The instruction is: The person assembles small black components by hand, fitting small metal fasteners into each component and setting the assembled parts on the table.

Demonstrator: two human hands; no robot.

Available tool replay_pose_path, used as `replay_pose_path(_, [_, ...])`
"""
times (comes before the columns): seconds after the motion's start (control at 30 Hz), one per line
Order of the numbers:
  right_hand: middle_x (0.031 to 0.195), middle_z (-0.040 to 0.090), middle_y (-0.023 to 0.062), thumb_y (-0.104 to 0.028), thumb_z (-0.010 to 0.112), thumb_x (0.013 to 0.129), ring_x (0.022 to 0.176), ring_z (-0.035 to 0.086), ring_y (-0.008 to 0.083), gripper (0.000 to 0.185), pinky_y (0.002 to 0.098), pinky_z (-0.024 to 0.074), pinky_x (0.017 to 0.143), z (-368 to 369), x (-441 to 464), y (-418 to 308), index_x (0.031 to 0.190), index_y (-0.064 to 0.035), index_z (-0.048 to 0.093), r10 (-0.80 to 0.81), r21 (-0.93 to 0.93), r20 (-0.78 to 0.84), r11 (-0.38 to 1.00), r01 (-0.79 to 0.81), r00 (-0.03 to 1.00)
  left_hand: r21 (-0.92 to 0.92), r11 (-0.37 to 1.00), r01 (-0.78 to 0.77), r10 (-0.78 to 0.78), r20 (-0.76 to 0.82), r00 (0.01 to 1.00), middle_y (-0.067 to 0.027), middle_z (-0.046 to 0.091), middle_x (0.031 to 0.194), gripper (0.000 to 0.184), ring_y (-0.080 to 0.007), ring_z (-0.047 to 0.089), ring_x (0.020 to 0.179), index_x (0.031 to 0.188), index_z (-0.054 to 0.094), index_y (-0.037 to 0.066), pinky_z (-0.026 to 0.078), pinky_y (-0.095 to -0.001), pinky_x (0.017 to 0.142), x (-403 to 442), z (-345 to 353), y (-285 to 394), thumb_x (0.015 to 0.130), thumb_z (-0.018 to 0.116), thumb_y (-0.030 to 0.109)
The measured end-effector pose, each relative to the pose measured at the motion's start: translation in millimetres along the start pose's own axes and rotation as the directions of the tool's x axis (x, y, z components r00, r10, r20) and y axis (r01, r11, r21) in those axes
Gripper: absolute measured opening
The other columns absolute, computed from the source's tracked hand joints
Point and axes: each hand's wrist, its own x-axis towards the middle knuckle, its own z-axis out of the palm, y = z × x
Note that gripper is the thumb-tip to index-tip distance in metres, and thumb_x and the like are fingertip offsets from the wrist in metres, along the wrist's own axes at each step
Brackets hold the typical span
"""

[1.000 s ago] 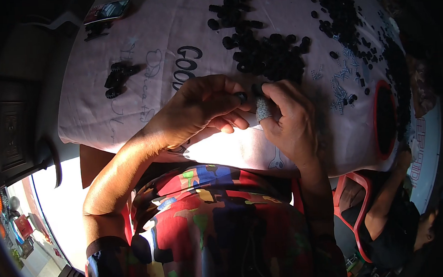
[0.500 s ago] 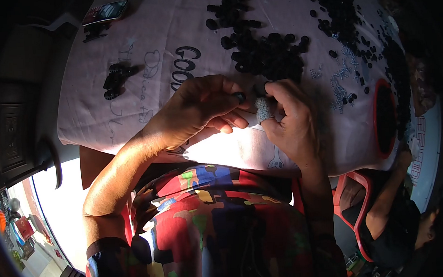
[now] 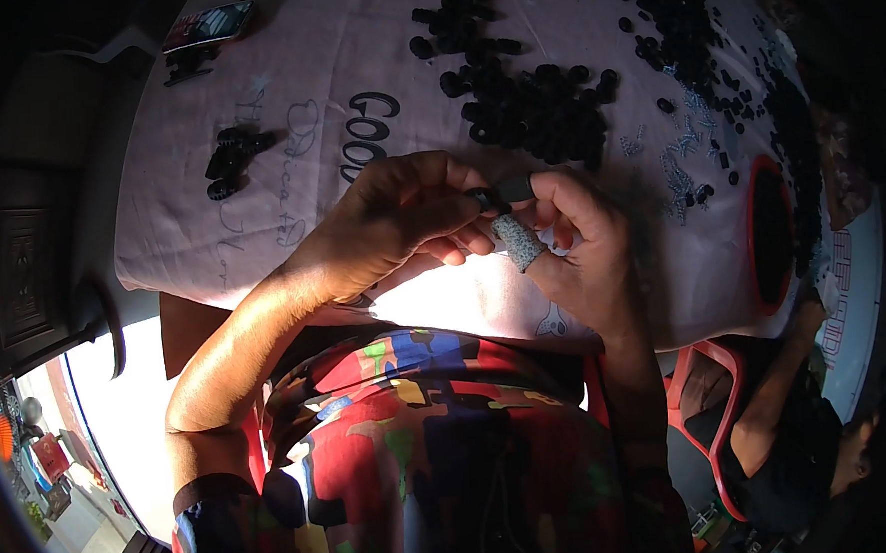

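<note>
My left hand (image 3: 385, 224) pinches a small black rounded part (image 3: 483, 200) between thumb and forefinger, its other fingers loosely curled below. From the other side, my right hand (image 3: 587, 254) closes its thumb and forefinger on the same part. A grey speckled cover (image 3: 517, 241) wraps the right thumb, and a dark cover (image 3: 515, 188) sits on the right forefinger. The fingertips hide much of the part, so its exact kind is unclear. Just beyond my hands lies a heap of small black parts (image 3: 540, 116) on the pale printed cloth (image 3: 291, 54).
Silvery screws (image 3: 685, 149) and more black pieces (image 3: 675, 19) lie to the right. A red-rimmed container (image 3: 752, 240) stands near the right edge. A few black pieces (image 3: 231, 159) and a phone (image 3: 207, 26) lie left. Another person's arm (image 3: 774, 384) shows at lower right.
My right thumb and forefinger have moved left and closed onto the black part, which was held by the left hand alone. My left hand has barely moved.
</note>
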Motion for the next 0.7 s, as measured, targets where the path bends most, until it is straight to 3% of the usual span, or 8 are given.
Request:
replay_pose_path(0.2, [0.092,0.067,0.008,0.005,0.079,0.074,0.078,0.068,0.0158,0.041,0.0283,0.0523,0.059,-2,1,-4,0.11,-0.0011,0.061,0.031,0.003,0.015,1.0,-0.031,0.999,-0.001,0.999,-0.043,0.043,0.018,0.999,-0.0109,0.071,0.097,0.024,-0.0139,0.067,0.089,0.117,0.061,-0.001,0.055,-0.0279,0.076,-1,0,-3,0.099,0.064,0.014])
replay_pose_path(0.33, [0.09,0.067,0.0086,0.005,0.08,0.073,0.076,0.067,0.0158,0.042,0.0293,0.0536,0.063,-1,-1,1,0.111,-0.0007,0.061,0.014,0.005,-0.009,1.0,-0.014,1.0,0.046,0.995,-0.09,0.088,0.058,0.994,-0.0089,0.071,0.098,0.024,-0.0131,0.067,0.087,0.117,0.063,-0.002,0.055,-0.0274,0.077,1,-1,-6,0.099,0.064,0.014])
replay_pose_path(0.5, [0.088,0.069,0.0096,0.003,0.08,0.074,0.075,0.067,0.0176,0.043,0.0299,0.0544,0.065,0,-2,-2,0.112,-0.0007,0.061,0.007,-0.003,-0.018,1.0,-0.007,1.0,0.021,0.997,-0.071,0.071,-0.023,0.997,-0.0094,0.071,0.1,0.023,-0.0129,0.067,0.086,0.118,0.064,-0.002,0.055,-0.0278,0.077,-1,2,-11,0.099,0.063,0.012])
replay_pose_path(0.6, [0.087,0.065,0.0005,0.001,0.075,0.074,0.069,0.05,0.0038,0.037,0.0208,0.0384,0.056,2,-2,4,0.109,-0.0014,0.062,0.015,0.024,-0.048,1.0,-0.014,0.999,-0.015,0.996,-0.086,0.085,-0.035,0.996,-0.0099,0.072,0.099,0.023,-0.0126,0.068,0.086,0.119,0.064,-0.002,0.055,-0.0278,0.078,-1,5,-10,0.099,0.063,0.011])
replay_pose_path(0.7, [0.086,0.066,0.0022,0.003,0.073,0.074,0.07,0.052,0.0037,0.039,0.0211,0.0387,0.056,-1,-4,-4,0.112,0.0017,0.064,0.066,0.011,-0.008,0.998,-0.066,0.998,-0.014,0.995,-0.096,0.096,-0.026,0.995,-0.0102,0.073,0.097,0.024,-0.0126,0.068,0.087,0.12,0.063,-0.002,0.055,-0.0276,0.079,-1,3,-9,0.099,0.063,0.011])
